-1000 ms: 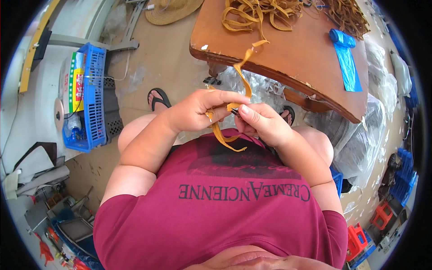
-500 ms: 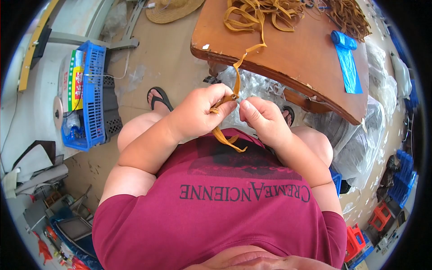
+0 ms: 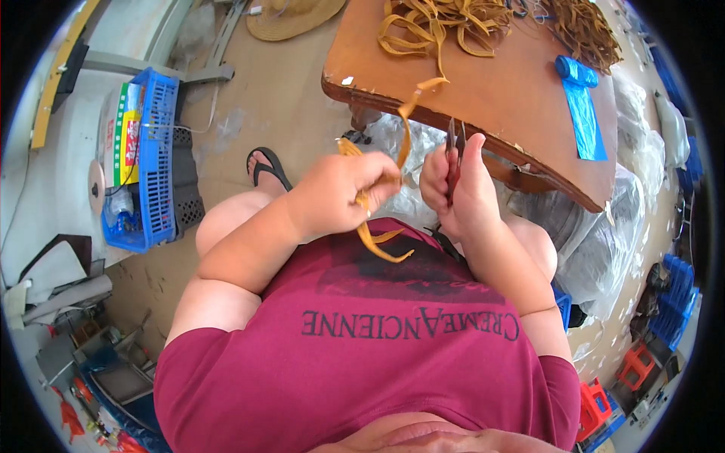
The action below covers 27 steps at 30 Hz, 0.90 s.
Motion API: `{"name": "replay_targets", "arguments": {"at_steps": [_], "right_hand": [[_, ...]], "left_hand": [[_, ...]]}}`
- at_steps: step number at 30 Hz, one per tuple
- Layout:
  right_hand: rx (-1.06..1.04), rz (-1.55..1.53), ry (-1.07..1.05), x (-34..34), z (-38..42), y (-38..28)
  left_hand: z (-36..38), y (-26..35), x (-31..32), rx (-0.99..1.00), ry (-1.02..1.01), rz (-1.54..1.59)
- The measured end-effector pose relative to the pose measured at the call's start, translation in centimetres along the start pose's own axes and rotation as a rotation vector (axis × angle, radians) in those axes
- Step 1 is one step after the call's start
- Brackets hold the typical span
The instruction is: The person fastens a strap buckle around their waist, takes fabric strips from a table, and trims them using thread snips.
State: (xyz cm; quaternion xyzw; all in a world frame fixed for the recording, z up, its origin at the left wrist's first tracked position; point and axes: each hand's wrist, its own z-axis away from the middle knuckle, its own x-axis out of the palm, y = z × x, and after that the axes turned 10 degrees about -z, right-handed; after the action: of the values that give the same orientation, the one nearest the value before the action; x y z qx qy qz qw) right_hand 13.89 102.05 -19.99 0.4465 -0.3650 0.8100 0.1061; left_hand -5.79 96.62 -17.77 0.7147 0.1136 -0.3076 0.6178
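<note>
Yellow-brown strips (image 3: 375, 243) are bunched in my left hand (image 3: 347, 190), whose fingers are closed round them; their ends hang below it over the shirt. One strip (image 3: 405, 132) rises from beside this hand towards the table edge, near the strips lying on the tabletop. My right hand (image 3: 464, 185) holds a small pair of snips (image 3: 455, 155) with dark, pointed blades up and a red part in the palm. Its thumb is stretched upward. The two hands are apart, the snips just right of the rising strip.
The wooden table (image 3: 453, 83) bears a pile of strips (image 3: 445, 23), a darker bundle (image 3: 585, 34) and a blue plastic roll (image 3: 578, 72). A blue basket (image 3: 157, 166) stands at the left. Clear plastic bags (image 3: 615, 234) lie at the right. A straw hat (image 3: 291, 19) is at the top.
The right hand has moved away from the left and turned upright, and the snips now show in it. The left hand has shifted slightly, with strips still in it.
</note>
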Motion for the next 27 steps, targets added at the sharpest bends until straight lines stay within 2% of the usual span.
{"name": "replay_targets", "arguments": {"at_steps": [2, 3, 4, 6, 7, 9, 10, 11, 13, 14, 15, 16, 18, 19, 25, 27], "right_hand": [[-0.106, 0.156, 0.214, -0.1, -0.8, 0.5], [-0.023, 0.204, 0.251, 0.0, -0.9, 0.7], [0.002, 0.235, 0.162, 0.2, -0.9, 0.5], [-0.108, 0.132, 0.12, 0.5, -0.6, 0.8], [-0.187, 0.14, 0.11, 0.2, -0.7, 0.9], [-0.346, 0.15, 0.085, -0.2, -1.1, 1.0], [-0.335, 0.217, 0.064, -0.1, -0.9, 0.9], [-0.324, 0.282, 0.042, 0.1, -0.6, 0.9], [-0.357, 0.536, -0.059, 0.3, -0.3, 1.2], [-0.275, 0.612, -0.065, 0.9, 0.1, 1.3], [-0.102, 0.547, -0.073, 1.3, 0.5, 1.4], [0.07, 0.48, -0.08, 1.5, 0.7, 1.5], [-0.055, 0.66, -0.186, 1.6, 0.6, 1.7], [-0.119, 0.749, -0.239, 1.7, 0.5, 1.8], [-0.255, 0.937, -0.181, 0.6, 0.3, 1.9], [-0.225, 0.964, -0.18, 1.1, 0.6, 1.6]], "left_hand": [[0.0, -0.2, 0.3, 0.243, -0.01, -0.009], [0.0, 0.0, 0.0, 0.263, -0.12, -0.068], [-0.2, 0.0, 0.0, 0.278, -0.15, -0.059], [-0.4, 0.1, 0.3, 0.3, -0.204, -0.038], [-0.3, -0.4, 0.3, 0.255, -0.24, -0.006], [-0.4, -1.9, 0.6, 0.106, -0.13, 0.216], [-0.4, -2.5, 0.4, 0.03, -0.075, 0.324], [-0.8, -1.5, -1.1, -0.34, -0.169, 0.618], [-1.2, -1.8, -0.8, -0.419, -0.1, 0.765], [-1.4, -2.1, -0.6, -0.46, -0.064, 0.839], [-1.6, -2.7, -0.2, -0.425, -0.093, 0.96], [-1.4, -2.8, 0.4, -0.381, -0.065, 0.916], [-1.5, -1.8, 1.3, -0.292, -0.012, 0.824], [-1.3, -2.2, 1.0, -0.273, -0.127, 0.849], [-0.8, -2.8, 1.4, -0.131, -0.079, 0.721], [-0.6, -2.1, 1.1, -0.228, -0.185, 0.913]]}}
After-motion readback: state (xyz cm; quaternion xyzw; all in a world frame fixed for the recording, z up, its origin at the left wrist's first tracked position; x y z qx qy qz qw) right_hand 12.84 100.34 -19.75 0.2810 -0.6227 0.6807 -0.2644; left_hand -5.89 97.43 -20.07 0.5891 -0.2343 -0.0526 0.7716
